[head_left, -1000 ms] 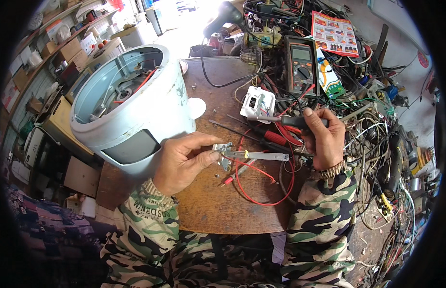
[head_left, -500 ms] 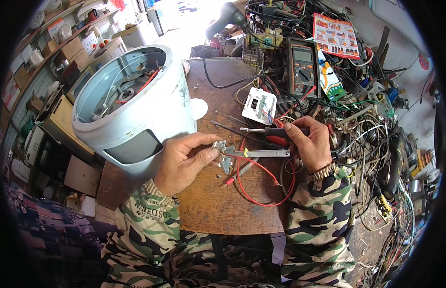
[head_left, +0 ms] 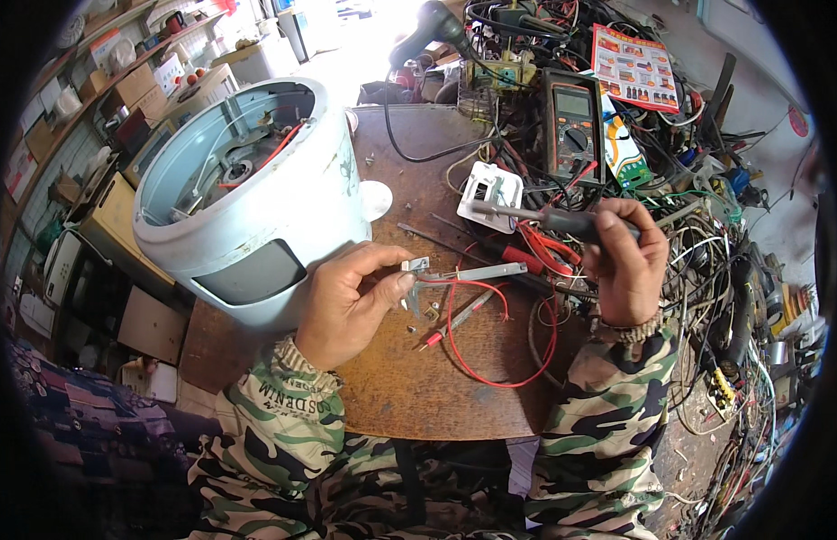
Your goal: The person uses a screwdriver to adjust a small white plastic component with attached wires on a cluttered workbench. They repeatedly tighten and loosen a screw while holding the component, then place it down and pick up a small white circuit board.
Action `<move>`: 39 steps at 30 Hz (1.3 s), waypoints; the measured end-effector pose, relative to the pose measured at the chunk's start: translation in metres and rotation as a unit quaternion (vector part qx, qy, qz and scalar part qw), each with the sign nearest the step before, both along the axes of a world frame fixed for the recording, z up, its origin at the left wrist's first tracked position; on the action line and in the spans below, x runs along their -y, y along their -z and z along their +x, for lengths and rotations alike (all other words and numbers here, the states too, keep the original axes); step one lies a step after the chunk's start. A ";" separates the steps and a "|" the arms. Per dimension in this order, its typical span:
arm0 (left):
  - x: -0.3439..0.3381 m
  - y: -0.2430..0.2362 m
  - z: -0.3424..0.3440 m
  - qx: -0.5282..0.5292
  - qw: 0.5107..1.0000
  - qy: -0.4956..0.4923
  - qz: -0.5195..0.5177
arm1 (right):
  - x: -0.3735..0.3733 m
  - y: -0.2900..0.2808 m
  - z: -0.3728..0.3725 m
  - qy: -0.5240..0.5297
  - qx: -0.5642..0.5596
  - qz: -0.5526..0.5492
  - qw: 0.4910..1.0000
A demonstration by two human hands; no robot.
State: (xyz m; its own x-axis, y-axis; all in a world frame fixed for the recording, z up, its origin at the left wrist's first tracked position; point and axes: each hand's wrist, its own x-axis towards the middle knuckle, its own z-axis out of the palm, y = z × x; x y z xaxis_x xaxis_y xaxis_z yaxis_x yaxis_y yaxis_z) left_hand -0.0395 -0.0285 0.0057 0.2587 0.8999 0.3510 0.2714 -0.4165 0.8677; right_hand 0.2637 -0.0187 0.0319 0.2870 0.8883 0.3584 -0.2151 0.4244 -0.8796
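Observation:
My left hand (head_left: 351, 306) pinches a small metal bracket (head_left: 416, 266) that has a flat metal strip (head_left: 490, 271) pointing right and a thin red wire (head_left: 504, 301) hanging from it. My right hand (head_left: 630, 265) is closed on a screwdriver (head_left: 562, 219), dark handle in the palm and shaft pointing left, above the strip and near a white plastic part (head_left: 494, 184). Red and black probe leads and a red-tipped probe (head_left: 434, 337) lie on the wooden bench (head_left: 436, 405) below my hands.
A pale blue cylindrical appliance housing (head_left: 211, 225) with its top open stands at left. A multimeter (head_left: 573, 126), a printed sheet (head_left: 633, 67) and a dense heap of cables (head_left: 706, 261) crowd the right side. A dark hand-tool (head_left: 427, 31) stands at the back. Cluttered shelves line the left wall.
My right hand dipped lower leftward, then rose back to the right with the screwdriver. The metal strip in my left hand now angles a little more upward at its right end.

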 end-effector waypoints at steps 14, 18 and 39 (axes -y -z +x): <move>0.001 -0.002 0.004 -0.033 0.998 0.011 0.057 | 0.007 0.000 -0.010 -0.099 0.114 -0.066 0.986; 0.001 -0.001 0.007 -0.009 0.999 0.019 0.041 | 0.007 0.001 -0.011 -0.096 0.130 -0.069 0.984; 0.001 -0.002 0.005 -0.002 0.998 0.025 0.059 | 0.004 0.004 -0.008 -0.184 0.146 0.061 0.970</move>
State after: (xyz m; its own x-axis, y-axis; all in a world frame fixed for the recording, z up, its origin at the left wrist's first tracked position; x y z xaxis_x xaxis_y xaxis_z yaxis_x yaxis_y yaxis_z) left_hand -0.0347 -0.0294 0.0077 0.3034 0.8388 0.4519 0.2523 -0.5281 0.8108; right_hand 0.2557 -0.0232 0.0275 -0.1704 0.8573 0.4859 -0.1203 0.4713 -0.8737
